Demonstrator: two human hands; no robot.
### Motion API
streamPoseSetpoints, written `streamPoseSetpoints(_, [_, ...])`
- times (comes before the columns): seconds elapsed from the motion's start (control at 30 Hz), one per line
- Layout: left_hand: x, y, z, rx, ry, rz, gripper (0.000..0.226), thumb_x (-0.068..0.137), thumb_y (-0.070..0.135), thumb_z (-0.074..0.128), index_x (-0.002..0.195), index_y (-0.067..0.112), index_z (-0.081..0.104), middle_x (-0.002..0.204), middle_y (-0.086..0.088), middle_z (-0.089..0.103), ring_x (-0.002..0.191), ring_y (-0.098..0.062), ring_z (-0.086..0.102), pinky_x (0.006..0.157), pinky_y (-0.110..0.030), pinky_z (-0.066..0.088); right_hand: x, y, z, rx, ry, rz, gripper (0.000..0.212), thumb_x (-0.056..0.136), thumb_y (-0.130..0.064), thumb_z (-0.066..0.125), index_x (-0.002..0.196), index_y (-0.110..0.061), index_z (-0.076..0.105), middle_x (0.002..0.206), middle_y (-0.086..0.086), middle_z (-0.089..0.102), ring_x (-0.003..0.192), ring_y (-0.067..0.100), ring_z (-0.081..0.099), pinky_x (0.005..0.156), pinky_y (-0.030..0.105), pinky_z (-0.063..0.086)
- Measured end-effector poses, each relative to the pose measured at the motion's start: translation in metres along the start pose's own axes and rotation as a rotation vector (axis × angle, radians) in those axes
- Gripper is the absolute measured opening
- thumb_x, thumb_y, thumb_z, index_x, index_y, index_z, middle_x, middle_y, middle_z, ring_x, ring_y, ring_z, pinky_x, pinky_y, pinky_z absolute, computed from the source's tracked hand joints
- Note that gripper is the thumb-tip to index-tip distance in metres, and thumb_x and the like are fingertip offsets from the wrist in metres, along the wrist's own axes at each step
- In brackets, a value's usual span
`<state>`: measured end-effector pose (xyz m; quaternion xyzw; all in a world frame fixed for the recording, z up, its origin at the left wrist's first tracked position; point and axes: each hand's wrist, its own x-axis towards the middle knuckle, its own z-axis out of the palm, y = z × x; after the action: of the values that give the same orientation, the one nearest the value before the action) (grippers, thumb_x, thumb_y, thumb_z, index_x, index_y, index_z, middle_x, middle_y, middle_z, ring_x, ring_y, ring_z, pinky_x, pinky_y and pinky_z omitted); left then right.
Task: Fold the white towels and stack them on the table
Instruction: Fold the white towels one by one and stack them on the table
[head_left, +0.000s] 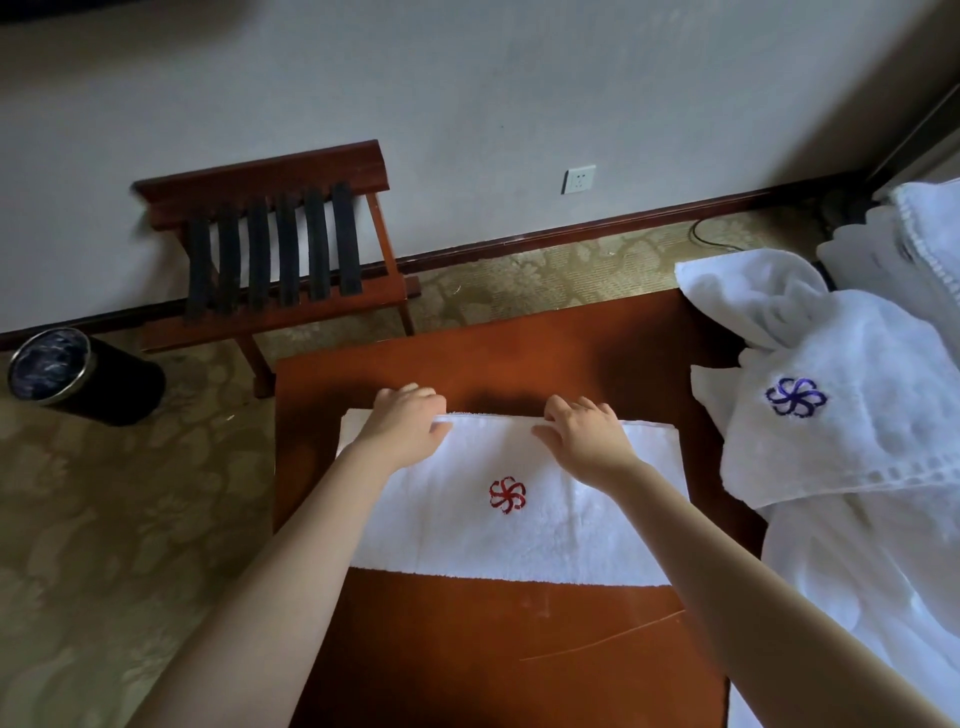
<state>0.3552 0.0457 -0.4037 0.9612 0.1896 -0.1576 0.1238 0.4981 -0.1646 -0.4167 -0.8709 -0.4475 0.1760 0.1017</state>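
Centrally, white towel (519, 540) flat on reddish table (493, 649); luggage rack (270, 249) against wall (467, 78).

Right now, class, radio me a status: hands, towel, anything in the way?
Left hand, right hand grip red-logo towel at far edge. Towel flat on table. Blue-logo pile at right, apart from it.
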Motion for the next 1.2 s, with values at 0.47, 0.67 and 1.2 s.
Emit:
streamPoseSetpoints(0.47, [0.009,0.011,0.024,0.123,0.109,-0.095,0.023,0.099,0.026,0.038,0.109,0.014,0.054,0.119,0.0,0.047,0.111,-0.021,0.042,0.094,-0.036,0.031,0.007,-0.004,0.013,-0.078,0.058,0.061,0.024,0.102,-0.031,0.034,0.097,-0.011,0.047,0.084,0.003,0.063,0.082,0.028,0.058,0.067,0.034,0.027])
streamPoseSetpoints(0.67, [0.012,0.009,0.025,0.092,0.156,-0.085,0.018,0.1,0.027,0.037,0.099,0.016,0.051,0.103,0.0,0.059,0.099,-0.022,0.052,0.086,-0.035,0.033,0.007,0.003,0.013,0.04,0.033,0.047,0.021,0.103,-0.026,0.034,0.094,-0.01,0.044,0.061,-0.001,0.049,0.062,0.03,0.053,0.072,0.036,0.037])
streamPoseSetpoints(1.2, [0.007,0.028,0.03,0.084,0.383,-0.222,0.018,0.087,0.021,0.057,0.1,0.01,0.059,0.117,-0.009,0.054,0.112,-0.029,0.047,0.107,-0.056,0.026,-0.036,0.033,0.011,-0.158,0.448,0.381,0.017,0.089,-0.022,0.061,0.096,-0.007,0.061,0.093,0.013,0.06,0.092,0.037,0.056,0.094,0.054,0.039])
